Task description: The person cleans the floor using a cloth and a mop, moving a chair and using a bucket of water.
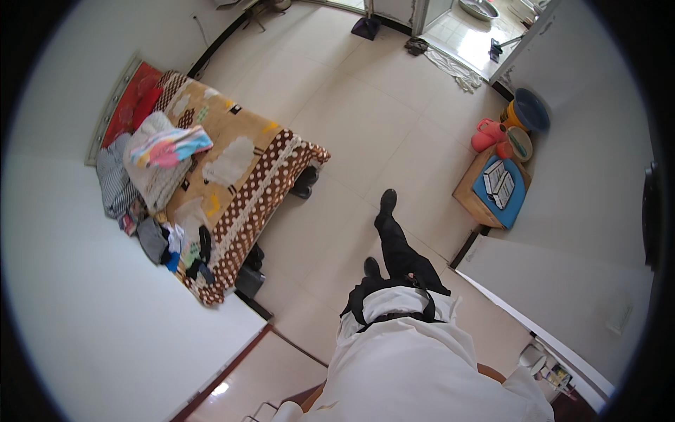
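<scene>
Both of my hands are out of view. My body in a white top (401, 364) and black trousers (403, 253) fills the lower middle, with a black strap (431, 306) hanging at the waist. One black shoe (388, 200) is set ahead of the other on the tiled floor (348, 137). To the left stands a bed with a patterned cover (232, 163) edged in brown polka dots. A folded pale blanket (158, 184), a multicoloured cloth (171, 147), a striped pillow or bedding (115, 176) and a heap of clothes (179, 248) lie on it.
Shoes (304, 184) and a dark box (249, 281) stick out under the bed. At right, a cardboard box (477, 203) bears a blue pad (519, 198); beside it are red jugs (488, 135) and a blue basin (531, 109). A dustpan (366, 28) and floor cloth (453, 68) lie near the far doorway.
</scene>
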Demonstrator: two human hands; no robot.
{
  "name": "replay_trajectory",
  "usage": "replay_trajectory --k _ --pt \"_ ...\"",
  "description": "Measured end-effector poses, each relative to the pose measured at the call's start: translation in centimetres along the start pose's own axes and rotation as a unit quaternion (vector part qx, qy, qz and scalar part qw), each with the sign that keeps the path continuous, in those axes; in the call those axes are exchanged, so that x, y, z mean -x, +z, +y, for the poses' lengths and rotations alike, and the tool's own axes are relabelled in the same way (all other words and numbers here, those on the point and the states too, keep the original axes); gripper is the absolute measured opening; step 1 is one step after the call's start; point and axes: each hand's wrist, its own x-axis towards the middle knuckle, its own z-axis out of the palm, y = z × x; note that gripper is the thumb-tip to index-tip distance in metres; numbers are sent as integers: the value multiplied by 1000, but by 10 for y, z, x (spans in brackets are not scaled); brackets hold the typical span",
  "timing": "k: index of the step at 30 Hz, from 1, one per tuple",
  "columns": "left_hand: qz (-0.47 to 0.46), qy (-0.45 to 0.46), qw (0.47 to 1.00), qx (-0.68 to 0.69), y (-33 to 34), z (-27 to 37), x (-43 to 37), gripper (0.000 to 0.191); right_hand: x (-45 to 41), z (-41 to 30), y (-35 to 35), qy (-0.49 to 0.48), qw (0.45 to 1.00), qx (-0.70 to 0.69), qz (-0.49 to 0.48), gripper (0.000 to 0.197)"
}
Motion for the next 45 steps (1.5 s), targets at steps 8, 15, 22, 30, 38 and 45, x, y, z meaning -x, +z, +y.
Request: replay_trajectory --k 8,15,22,30,38,45 --pt "-97 -7 988 -124 99 165 -81 15 -59 -123 23 4 999 -20 -47 25" --pt "-189 67 926 -319 169 262 -85 15 -84 -246 6 -46 977 121 -169 29" --pt "-229 139 887 -376 222 458 -114 14 -57 -499 -98 -246 969 13 -1 19" --pt "-400 201 840 -306 362 802 -110 16 93 -768 -120 -319 948 12 -11 15" --pt "-522 377 584 -494 489 1012 -144 22 90 -913 -115 -337 934 64 101 18" --pt "-470 526 393 -589 564 1064 -175 13 64 -970 -134 -372 868 251 214 15"
